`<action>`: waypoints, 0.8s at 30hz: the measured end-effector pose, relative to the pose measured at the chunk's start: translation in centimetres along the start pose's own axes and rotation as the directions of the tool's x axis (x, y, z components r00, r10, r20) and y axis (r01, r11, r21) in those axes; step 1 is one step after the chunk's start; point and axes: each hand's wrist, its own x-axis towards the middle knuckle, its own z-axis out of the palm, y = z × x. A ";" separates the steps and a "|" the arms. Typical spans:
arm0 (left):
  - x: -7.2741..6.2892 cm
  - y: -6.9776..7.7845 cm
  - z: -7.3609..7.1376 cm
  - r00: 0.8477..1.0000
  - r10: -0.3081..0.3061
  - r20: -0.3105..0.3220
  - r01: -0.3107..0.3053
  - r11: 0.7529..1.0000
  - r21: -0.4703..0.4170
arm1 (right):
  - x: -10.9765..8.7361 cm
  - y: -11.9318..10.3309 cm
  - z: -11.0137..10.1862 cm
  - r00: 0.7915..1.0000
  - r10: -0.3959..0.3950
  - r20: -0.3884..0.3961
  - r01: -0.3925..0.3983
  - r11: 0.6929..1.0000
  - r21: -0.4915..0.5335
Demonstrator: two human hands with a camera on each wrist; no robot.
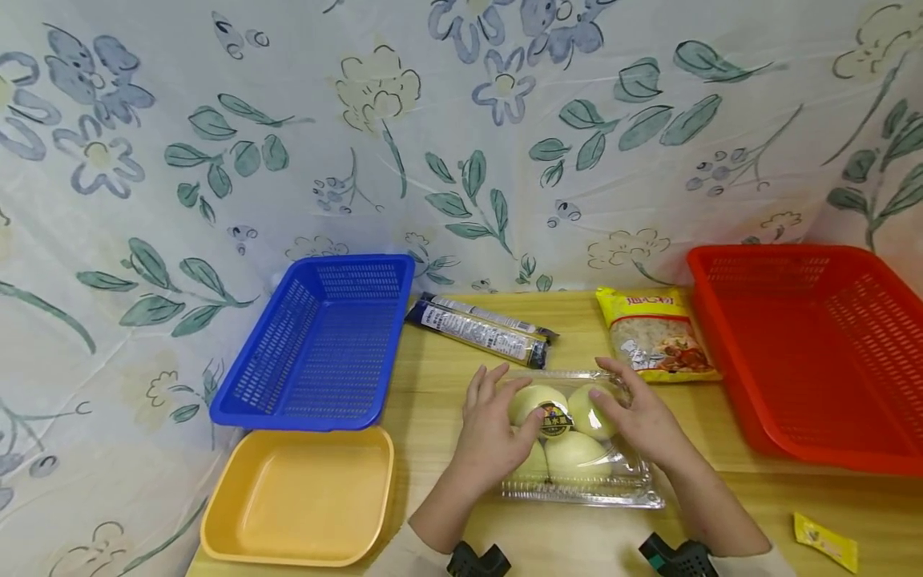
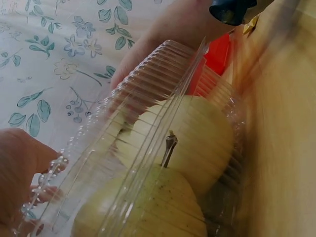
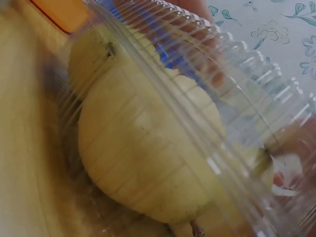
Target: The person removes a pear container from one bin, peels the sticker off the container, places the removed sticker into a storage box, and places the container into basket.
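Note:
A clear plastic fruit box (image 1: 620, 495) with a hinged-looking lid lies on the wooden table, in the middle of the head view. Several pale yellow pears (image 1: 578, 458) with dark stems show through it, and a dark round label (image 1: 555, 420) sits on its lid. My left hand (image 1: 493, 431) holds the box at its left side, thumb over the lid near the label. On the far right corner, my right hand (image 1: 644, 418) holds it too, thumb on top. Ribbed plastic walls and pears (image 2: 185, 138) fill the left wrist view; the right wrist view shows more pears (image 3: 143, 143), slightly blurred.
At left stand a blue basket (image 1: 376, 401) and a yellow tub (image 1: 385, 481). Behind the box lie dark-ended long packets (image 1: 479, 327) and a yellow food bag (image 1: 658, 336). A red basket (image 1: 757, 401) stands at right, with a small yellow packet (image 1: 825, 541) in front.

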 end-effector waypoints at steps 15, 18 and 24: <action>2.2 -0.6 -0.8 0.961 0.267 0.076 -0.275 0.950 0.148 | 0.1 0.1 0.0 1.000 0.005 0.000 -0.005 0.999 0.049; 2.6 -0.7 -0.8 0.942 0.317 0.108 -0.332 0.924 0.190 | 0.1 0.1 0.0 1.000 0.004 -0.002 -0.004 0.999 0.054; 3.0 -0.8 -0.5 0.900 0.407 0.157 -0.435 0.867 0.245 | 0.1 0.2 0.0 1.000 0.001 0.002 -0.001 0.998 0.057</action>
